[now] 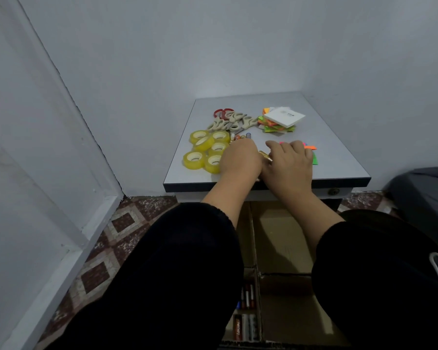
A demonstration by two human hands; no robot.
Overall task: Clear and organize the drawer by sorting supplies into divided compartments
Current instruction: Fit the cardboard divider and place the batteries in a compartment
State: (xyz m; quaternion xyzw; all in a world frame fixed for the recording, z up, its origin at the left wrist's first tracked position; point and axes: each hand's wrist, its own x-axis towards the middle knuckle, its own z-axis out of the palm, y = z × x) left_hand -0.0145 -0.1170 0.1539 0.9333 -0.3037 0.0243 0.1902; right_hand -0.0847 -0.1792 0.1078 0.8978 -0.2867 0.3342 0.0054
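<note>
From the head camera, a small grey tabletop with a dark edge (334,147) stands in a corner of pale walls. On its left side lies a cluster of yellowish clear-tape rolls (205,152); behind them is a heap of beige-handled scissors (234,122) with one red-handled pair (221,112) at the back. To the right sits a stack of neon sticky-note pads topped by a white notepad (281,120). A few small batteries (239,136) lie just behind the left hand (240,160), which rests palm down on the tabletop with fingers curled forward, touching the nearest tape rolls. The right hand (288,162) lies just beside it, fingers bent over loose neon paper slips (311,152). Between the two hands a small gold-coloured object (264,155) shows; it may be pinched by one of them, but what either hand holds cannot be told.

Below the table edge, between black sleeves, a brown cardboard drawer insert with dividers (281,238) is visible. Its narrow left compartments hold more batteries (247,311); the wider compartments to the right show bare cardboard. A patterned tiled floor (104,243) lies to the left.
</note>
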